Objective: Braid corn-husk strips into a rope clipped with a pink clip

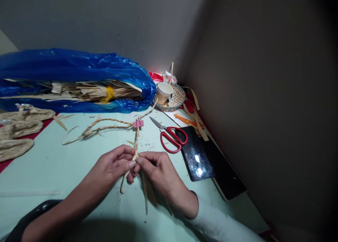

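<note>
A thin braid of dried straw-like strips (137,139) runs toward me from a pink binder clip (138,123). At its near end my left hand (117,164) pinches the strips between thumb and fingers. Close against it, my right hand (155,168) also pinches the braid's end, thumb and forefinger together. Loose strips (145,192) hang down below both hands, partly covered by the right one. Beyond the clip, a finished braided length (105,127) loops off to the left, and another piece goes up toward the basket.
Red-handled scissors (171,139) lie right of the braid, beside a black tablet (196,157). Behind stand a woven basket (179,97) with a paper cup (164,92) and a blue plastic bag (79,64) of dried strips (92,90). Coiled woven pieces (16,148) lie at left.
</note>
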Tool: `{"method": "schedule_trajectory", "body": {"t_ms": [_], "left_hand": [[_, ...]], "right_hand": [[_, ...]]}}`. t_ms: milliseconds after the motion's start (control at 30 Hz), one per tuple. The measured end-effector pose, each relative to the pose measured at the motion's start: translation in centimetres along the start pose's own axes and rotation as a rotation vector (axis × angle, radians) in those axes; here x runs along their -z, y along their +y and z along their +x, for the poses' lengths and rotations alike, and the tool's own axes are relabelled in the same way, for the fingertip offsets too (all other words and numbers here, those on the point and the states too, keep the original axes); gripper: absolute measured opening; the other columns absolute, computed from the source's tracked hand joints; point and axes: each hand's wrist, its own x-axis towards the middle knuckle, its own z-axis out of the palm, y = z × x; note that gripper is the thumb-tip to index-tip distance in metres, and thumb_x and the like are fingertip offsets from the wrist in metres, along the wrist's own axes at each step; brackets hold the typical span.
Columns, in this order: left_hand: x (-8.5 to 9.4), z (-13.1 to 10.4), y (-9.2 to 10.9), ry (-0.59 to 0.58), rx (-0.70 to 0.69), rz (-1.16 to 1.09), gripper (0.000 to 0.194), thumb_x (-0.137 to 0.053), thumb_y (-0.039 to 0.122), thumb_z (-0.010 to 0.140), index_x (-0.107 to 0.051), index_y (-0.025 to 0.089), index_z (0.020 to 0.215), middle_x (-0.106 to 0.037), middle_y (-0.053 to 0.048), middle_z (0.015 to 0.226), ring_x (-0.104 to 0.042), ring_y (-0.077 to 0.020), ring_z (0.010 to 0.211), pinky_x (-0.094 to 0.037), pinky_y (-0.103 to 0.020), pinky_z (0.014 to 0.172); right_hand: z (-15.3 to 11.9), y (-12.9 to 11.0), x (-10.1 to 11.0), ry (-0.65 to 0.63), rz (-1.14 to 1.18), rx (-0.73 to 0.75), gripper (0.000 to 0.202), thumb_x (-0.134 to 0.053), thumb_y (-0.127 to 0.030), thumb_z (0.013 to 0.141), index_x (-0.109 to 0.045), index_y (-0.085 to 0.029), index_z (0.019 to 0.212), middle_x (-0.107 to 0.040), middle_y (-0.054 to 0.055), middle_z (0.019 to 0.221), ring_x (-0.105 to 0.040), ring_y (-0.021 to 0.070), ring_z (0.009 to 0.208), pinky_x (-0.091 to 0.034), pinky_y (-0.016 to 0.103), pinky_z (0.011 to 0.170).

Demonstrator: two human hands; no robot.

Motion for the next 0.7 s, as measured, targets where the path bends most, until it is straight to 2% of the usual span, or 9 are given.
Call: {"method": "schedule_trajectory", "body": {"t_ms": [133,200,300,400,467,567,633,700], "left_hand": [[0.3,0.1,0.4,-0.043,0.181,-0.272,0.011,-0.071,0.024,0.086,-0.066,0.021,0.095,-0.068,-0.001,0.084,-0.055,-0.0116,0.071,-0.044,-0.022,0.064],[0.5,0.4,0.5,-0.059,0.23,-0.352,0.011,-0.073,0.026,0.085,-0.068,0.018,0.092,-0.067,-0.003,0.083,-0.051,-0.0096,0.066,-0.039,-0.018,0.057],[0.6,0.9,0.4,-0.106,0.229,-0.324,0.017,-0.073,0.032,0.087,-0.068,0.016,0.089,-0.065,-0.003,0.076,-0.042,-0.0068,0.057,-0.027,-0.016,0.047],[0.5,1.0,0.3,-0.075,0.203,-0.264,0.018,-0.075,0.033,0.085,-0.068,0.017,0.09,-0.065,-0.004,0.075,-0.042,-0.0078,0.056,-0.023,-0.018,0.045],[0.4,0.9,0.3,-0.043,0.195,-0.244,0.019,-0.076,0.034,0.083,-0.068,0.018,0.091,-0.064,-0.002,0.076,-0.039,-0.0073,0.054,-0.021,-0.02,0.044],[0.3,0.6,0.1,-0.018,0.193,-0.209,0.023,-0.076,0.038,0.083,-0.066,0.019,0.094,-0.056,0.004,0.068,-0.024,-0.0053,0.049,-0.013,-0.021,0.044],[0.1,0.5,-0.1,0.009,0.183,-0.16,0.028,-0.075,0.041,0.083,-0.064,0.019,0.097,-0.051,0.008,0.062,-0.019,-0.0048,0.048,-0.01,-0.022,0.045],[0.1,0.5,-0.3,0.04,0.176,-0.088,0.03,-0.074,0.044,0.083,-0.064,0.018,0.097,-0.05,0.009,0.059,-0.02,-0.0042,0.046,-0.01,-0.022,0.046]], "right_hand": [[0.1,-0.3,0.2,0.036,-0.009,-0.005,0.03,-0.055,-0.031,0.09,-0.065,-0.017,0.065,-0.067,0.004,0.066,-0.061,0.0187,0.072,-0.045,0.031,0.082],[0.1,-0.4,0.3,0.028,0.008,-0.014,0.029,-0.057,-0.03,0.089,-0.067,-0.016,0.066,-0.068,0.004,0.069,-0.061,0.0184,0.074,-0.045,0.03,0.082],[0.2,-0.4,0.5,-0.027,0.063,-0.024,0.03,-0.055,-0.028,0.091,-0.07,-0.016,0.068,-0.069,0.004,0.071,-0.062,0.0179,0.075,-0.045,0.029,0.083],[0.1,-0.4,0.8,-0.071,0.001,-0.009,0.031,-0.05,-0.022,0.094,-0.072,-0.015,0.074,-0.07,0.004,0.074,-0.064,0.0184,0.079,-0.046,0.03,0.086],[-0.1,-0.6,1.0,-0.091,-0.127,0.015,0.032,-0.046,-0.02,0.097,-0.074,-0.016,0.083,-0.071,0.005,0.077,-0.065,0.0185,0.081,-0.046,0.03,0.086],[-0.7,-1.4,1.1,-0.074,-0.467,0.026,0.029,-0.044,-0.016,0.1,-0.073,-0.018,0.097,-0.072,0.005,0.082,-0.065,0.0181,0.078,-0.044,0.028,0.076],[-1.2,-2.0,1.0,-0.046,-0.761,0.013,0.025,-0.045,-0.013,0.098,-0.07,-0.017,0.101,-0.072,0.006,0.081,-0.062,0.0186,0.071,-0.038,0.028,0.066],[-1.5,-2.3,0.7,-0.027,-1.026,0.01,0.019,-0.049,-0.01,0.094,-0.066,-0.015,0.101,-0.071,0.007,0.079,-0.059,0.0194,0.065,-0.03,0.03,0.059]]}}
